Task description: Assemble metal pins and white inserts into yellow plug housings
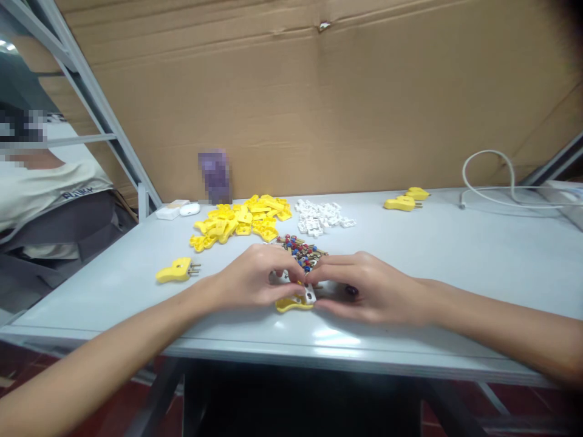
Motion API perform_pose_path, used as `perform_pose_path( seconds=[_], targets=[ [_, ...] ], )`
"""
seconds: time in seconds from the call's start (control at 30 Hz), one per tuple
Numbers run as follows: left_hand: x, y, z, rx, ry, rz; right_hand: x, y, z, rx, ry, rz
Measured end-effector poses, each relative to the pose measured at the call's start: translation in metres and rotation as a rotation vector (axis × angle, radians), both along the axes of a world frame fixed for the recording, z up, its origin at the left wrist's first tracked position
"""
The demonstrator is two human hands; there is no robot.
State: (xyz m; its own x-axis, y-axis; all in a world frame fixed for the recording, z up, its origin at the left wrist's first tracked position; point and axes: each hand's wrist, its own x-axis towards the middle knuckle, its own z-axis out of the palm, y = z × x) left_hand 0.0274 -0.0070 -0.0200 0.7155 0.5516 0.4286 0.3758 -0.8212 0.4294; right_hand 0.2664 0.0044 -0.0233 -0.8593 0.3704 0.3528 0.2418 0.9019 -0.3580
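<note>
Cardboard sheet (291,91) lines wall behind work surface (460,267); grey metal rack frame (88,91) stands at far L. Seated person (45,188) in pale shirt is beside surface at L, well apart from the hands.

Back of surface, L to R: small white box (167,212), white rounded case (189,209), purple object (215,176) (too blurred to ID), pile of yellow plug housings (239,220), pile of small white plastic pcs (319,216). Two yellow plugs w/ brass prongs (403,202) lie together at back R; white cable (487,179) loops beyond them. Third yellow plug w/ prongs (175,270) lies alone at L.

Pile of brass pins w/ red & blue parts (300,253) sits just beyond hands, below yellow and white piles.

L hand (255,279) and R hand (368,290) meet near front edge of surface, approx. centre. Fingers of both hands are closed on yellow plug body (294,305), which is low on surface btwn hands. White insert (310,294) sits at its R end, partly hidden by fingertips. Small dark round part (351,291) shows on back of R hand side; exact seating not visible.
</note>
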Motion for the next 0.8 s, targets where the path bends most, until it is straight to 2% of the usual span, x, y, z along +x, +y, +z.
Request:
perform_pose_path(
  seconds=[0.17,0.27,0.37,0.53,0.6,0.7,0.8],
  targets=[
    [-0.001,0.002,-0.002,0.073,0.014,0.099,0.000,0.000,0.000,-0.012,-0.016,0.006],
    [-0.005,0.004,0.002,0.138,0.078,0.052,0.001,0.000,0.000,-0.011,-0.017,0.011],
    [-0.015,0.011,0.009,0.297,0.180,0.020,0.001,-0.002,0.002,-0.002,-0.015,0.021],
    [-0.038,0.025,0.017,0.508,0.251,0.212,0.003,0.001,0.004,0.004,0.006,-0.018],
    [-0.044,0.028,0.019,0.556,0.277,0.272,0.006,0.010,0.003,0.028,0.041,-0.085],
    [-0.049,0.035,0.019,0.586,0.323,0.330,0.013,0.030,-0.001,0.096,0.085,-0.269],
    [-0.051,0.044,0.018,0.593,0.362,0.358,0.022,0.050,-0.006,0.119,0.040,-0.448]
  ],
)
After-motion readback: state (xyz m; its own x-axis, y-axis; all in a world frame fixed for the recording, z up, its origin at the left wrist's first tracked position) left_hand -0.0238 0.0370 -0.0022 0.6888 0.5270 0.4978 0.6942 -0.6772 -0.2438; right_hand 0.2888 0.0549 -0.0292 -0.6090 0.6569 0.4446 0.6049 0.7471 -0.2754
